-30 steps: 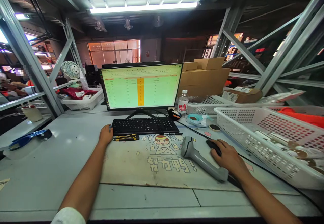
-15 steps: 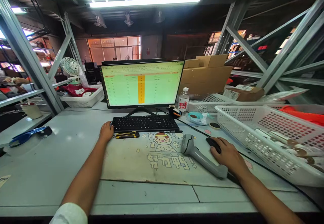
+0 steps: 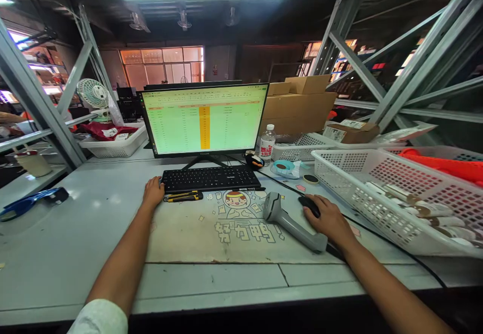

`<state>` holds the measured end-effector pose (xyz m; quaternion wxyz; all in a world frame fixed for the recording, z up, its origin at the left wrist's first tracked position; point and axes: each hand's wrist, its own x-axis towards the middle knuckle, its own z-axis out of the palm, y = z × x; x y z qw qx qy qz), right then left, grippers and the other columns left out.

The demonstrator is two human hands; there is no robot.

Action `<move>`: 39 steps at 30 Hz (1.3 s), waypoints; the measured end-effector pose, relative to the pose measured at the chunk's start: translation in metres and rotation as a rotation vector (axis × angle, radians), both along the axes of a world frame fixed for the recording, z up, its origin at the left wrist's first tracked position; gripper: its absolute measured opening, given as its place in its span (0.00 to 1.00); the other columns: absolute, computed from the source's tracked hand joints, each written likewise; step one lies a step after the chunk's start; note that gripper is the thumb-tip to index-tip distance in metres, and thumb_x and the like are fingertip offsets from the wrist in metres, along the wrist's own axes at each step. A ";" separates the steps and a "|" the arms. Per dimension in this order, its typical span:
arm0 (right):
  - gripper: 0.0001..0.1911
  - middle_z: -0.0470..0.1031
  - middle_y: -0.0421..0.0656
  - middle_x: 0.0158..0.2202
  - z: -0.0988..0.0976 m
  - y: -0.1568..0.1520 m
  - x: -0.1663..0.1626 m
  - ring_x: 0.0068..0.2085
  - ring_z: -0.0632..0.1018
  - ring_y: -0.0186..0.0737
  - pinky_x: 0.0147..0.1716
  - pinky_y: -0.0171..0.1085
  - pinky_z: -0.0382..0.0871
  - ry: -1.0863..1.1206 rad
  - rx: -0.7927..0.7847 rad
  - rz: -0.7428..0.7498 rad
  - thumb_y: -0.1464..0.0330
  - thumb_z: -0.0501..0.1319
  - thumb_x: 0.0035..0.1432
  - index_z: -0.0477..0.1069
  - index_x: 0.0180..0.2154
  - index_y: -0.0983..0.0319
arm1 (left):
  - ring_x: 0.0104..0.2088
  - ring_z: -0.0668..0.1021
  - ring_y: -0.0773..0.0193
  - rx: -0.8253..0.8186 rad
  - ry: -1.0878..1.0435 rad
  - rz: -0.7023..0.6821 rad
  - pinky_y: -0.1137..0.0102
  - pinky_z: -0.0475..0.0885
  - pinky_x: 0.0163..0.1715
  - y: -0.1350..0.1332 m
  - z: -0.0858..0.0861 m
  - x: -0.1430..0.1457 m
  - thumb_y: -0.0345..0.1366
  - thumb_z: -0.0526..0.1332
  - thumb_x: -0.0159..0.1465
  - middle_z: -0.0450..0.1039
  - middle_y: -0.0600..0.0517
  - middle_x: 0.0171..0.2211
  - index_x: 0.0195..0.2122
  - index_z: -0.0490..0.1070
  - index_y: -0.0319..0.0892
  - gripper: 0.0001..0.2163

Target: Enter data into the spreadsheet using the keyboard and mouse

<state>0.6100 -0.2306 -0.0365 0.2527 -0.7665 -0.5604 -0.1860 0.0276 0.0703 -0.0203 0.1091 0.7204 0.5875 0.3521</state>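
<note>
My right hand (image 3: 332, 223) is wrapped over a black computer mouse (image 3: 309, 205) on the printed desk mat (image 3: 181, 246). At the left end of the black keyboard (image 3: 211, 177), my left hand (image 3: 153, 193) rests with its fingers lying on the keyboard's edge, holding nothing. A grey barcode scanner (image 3: 296, 226) lies on the mat between my hands, its handle end close to my right wrist. Yellow-and-black utility knives (image 3: 183, 196) lie just below the keyboard, beside my left hand. Behind the keyboard, the monitor (image 3: 206, 122) shows a spreadsheet with one orange column.
A water bottle (image 3: 267, 144) and a blue tape roll (image 3: 285, 167) stand right of the monitor. White plastic baskets (image 3: 350, 193) line the right side, with cardboard boxes (image 3: 296, 110) behind. A blue tape dispenser (image 3: 33, 204) lies far left. The mouse cable (image 3: 396, 248) crosses the right side.
The whole view has shifted slightly, so things sit a little further left and higher. Both hands stay in place, the left at the keyboard and the right on the mouse.
</note>
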 end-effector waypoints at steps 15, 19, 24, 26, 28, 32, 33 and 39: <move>0.33 0.77 0.49 0.57 0.094 0.001 -0.060 0.55 0.79 0.72 0.57 0.73 0.70 0.108 0.376 0.039 0.46 0.56 0.68 0.69 0.67 0.53 | 0.77 0.52 0.46 -0.202 0.053 0.059 0.52 0.46 0.76 -0.004 0.009 -0.001 0.38 0.52 0.73 0.54 0.42 0.76 0.73 0.57 0.40 0.27; 0.31 0.74 0.50 0.63 0.114 0.015 -0.108 0.62 0.74 0.70 0.61 0.70 0.68 0.073 0.394 0.173 0.51 0.55 0.71 0.66 0.69 0.54 | 0.77 0.51 0.47 -0.233 0.064 0.054 0.54 0.46 0.76 -0.009 0.014 0.000 0.38 0.51 0.73 0.52 0.42 0.76 0.74 0.56 0.39 0.28; 0.28 0.73 0.49 0.63 0.113 0.038 -0.157 0.61 0.75 0.67 0.60 0.70 0.71 0.132 0.391 0.316 0.53 0.56 0.71 0.66 0.68 0.51 | 0.77 0.51 0.48 -0.240 0.071 0.060 0.54 0.46 0.76 -0.011 0.018 0.002 0.38 0.51 0.73 0.53 0.42 0.76 0.74 0.56 0.38 0.28; 0.27 0.74 0.52 0.62 0.109 0.048 -0.172 0.61 0.75 0.65 0.61 0.69 0.70 0.138 0.402 0.363 0.55 0.57 0.70 0.67 0.66 0.55 | 0.77 0.52 0.48 -0.242 0.072 0.066 0.54 0.46 0.76 -0.012 0.019 0.003 0.37 0.51 0.73 0.54 0.42 0.76 0.74 0.56 0.38 0.28; 0.26 0.74 0.52 0.62 0.105 0.057 -0.186 0.63 0.74 0.62 0.62 0.66 0.69 0.146 0.404 0.410 0.57 0.57 0.70 0.68 0.65 0.56 | 0.77 0.53 0.48 -0.245 0.071 0.070 0.53 0.47 0.76 -0.014 0.019 0.004 0.39 0.49 0.74 0.55 0.41 0.75 0.73 0.56 0.37 0.27; 0.25 0.74 0.52 0.62 0.098 0.075 -0.209 0.63 0.74 0.57 0.62 0.61 0.71 0.169 0.387 0.483 0.58 0.57 0.70 0.68 0.64 0.58 | 0.77 0.52 0.48 -0.246 0.069 0.073 0.53 0.46 0.76 -0.017 0.020 0.005 0.43 0.46 0.76 0.55 0.40 0.75 0.74 0.55 0.36 0.28; 0.25 0.74 0.52 0.62 0.095 0.080 -0.213 0.63 0.74 0.56 0.62 0.60 0.71 0.175 0.381 0.498 0.58 0.58 0.69 0.68 0.64 0.59 | 0.77 0.52 0.48 -0.247 0.071 0.076 0.53 0.45 0.76 -0.018 0.020 0.006 0.45 0.46 0.76 0.54 0.40 0.75 0.74 0.55 0.36 0.29; 0.24 0.74 0.55 0.61 0.074 0.104 -0.233 0.63 0.73 0.54 0.65 0.58 0.67 0.223 0.323 0.563 0.58 0.57 0.69 0.70 0.61 0.61 | 0.77 0.51 0.48 -0.250 0.110 0.108 0.55 0.46 0.76 -0.017 0.021 0.007 0.46 0.49 0.75 0.53 0.41 0.76 0.74 0.54 0.37 0.30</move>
